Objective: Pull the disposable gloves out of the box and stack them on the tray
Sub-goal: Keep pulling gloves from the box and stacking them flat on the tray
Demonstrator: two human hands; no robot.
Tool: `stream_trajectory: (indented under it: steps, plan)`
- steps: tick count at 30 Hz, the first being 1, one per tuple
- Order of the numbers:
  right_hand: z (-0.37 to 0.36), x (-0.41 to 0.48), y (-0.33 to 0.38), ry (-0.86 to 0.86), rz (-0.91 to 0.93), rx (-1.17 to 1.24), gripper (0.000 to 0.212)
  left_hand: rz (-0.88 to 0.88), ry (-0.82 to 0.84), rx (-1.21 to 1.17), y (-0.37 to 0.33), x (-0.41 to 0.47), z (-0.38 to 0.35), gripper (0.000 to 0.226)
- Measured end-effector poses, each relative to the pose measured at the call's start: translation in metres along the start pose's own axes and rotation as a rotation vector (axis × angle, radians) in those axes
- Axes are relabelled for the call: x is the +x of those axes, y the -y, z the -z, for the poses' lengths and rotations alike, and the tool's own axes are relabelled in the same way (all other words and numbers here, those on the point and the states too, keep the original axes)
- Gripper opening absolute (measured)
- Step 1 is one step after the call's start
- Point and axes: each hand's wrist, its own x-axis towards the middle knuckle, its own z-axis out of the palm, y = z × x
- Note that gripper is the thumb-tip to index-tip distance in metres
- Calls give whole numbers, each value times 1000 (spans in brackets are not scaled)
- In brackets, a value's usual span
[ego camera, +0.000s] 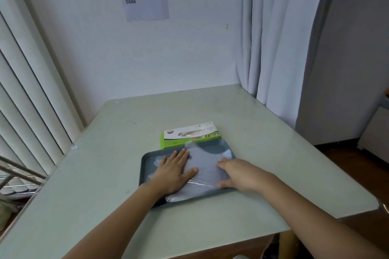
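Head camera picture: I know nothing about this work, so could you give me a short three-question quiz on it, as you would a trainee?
1. True or false: the glove box stands on the tray.
2. The left hand is: A) reaching into the box, B) lying flat on the gloves, C) off the table.
3. How many hands touch the gloves?

Key: 1 false, it stands on the table behind the tray; 2 B; 3 two, the right hand as well.

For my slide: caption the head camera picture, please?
Left hand and right hand press clear plastic gloves onto grey rectangular tray near green cardboard box.
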Motion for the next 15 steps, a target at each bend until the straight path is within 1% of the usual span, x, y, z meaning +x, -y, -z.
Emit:
stream_trajectory:
  steps: [1,2,3,6,10,11,13,15]
  plan:
    - [2,2,0,29,-5,-21,54,6,-4,1,3,-1,0,127]
    - [5,4,1,46,-8,-60,59,13,-8,8,7,-2,-1,138]
    - [7,6,2,56,-13,-105,63,19,-7,15,9,-4,-2,142]
    - [14,12,5,80,-27,-200,74,32,8,18,17,-13,-1,143]
    - [22,16,5,109,-54,-156,84,62,67,23,25,-20,5,139]
    - [26,16,5,127,-55,-153,87,74,93,20,24,-21,8,132]
    - [35,18,7,154,-57,-146,90,99,91,-33,22,-19,17,103]
    - [46,22,8,128,-50,-125,82,92,-40,-140,24,-12,30,72]
